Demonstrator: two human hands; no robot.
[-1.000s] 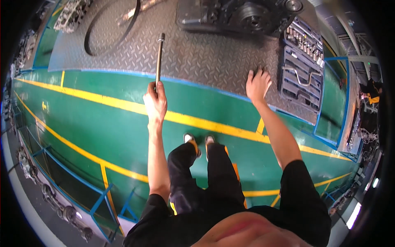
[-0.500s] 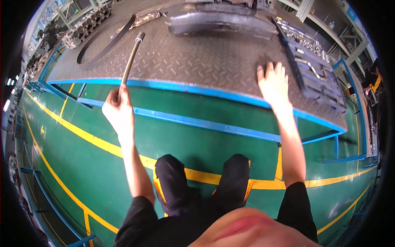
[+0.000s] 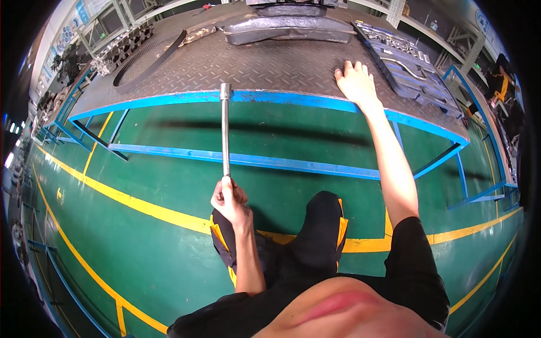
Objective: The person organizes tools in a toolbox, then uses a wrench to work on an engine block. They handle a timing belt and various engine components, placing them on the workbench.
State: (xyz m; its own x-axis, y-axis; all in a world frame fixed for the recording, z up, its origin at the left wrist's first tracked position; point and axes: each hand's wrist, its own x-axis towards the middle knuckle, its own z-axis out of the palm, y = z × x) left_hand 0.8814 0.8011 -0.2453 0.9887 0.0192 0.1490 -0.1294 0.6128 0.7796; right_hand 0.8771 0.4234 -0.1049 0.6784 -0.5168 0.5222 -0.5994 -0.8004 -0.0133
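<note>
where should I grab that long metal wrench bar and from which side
Grip the long metal bar at its bare lower shaft, just above the left hand, coming from the near side. The socket end rests by the table's blue edge, so it offers less room.

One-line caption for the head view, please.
Left hand grips a long socket wrench; right hand rests flat on the steel workbench.

A workshop: steel tread-plate bench (image 3: 270,67), socket set tray (image 3: 408,62), line-marked green floor (image 3: 141,236)
</note>
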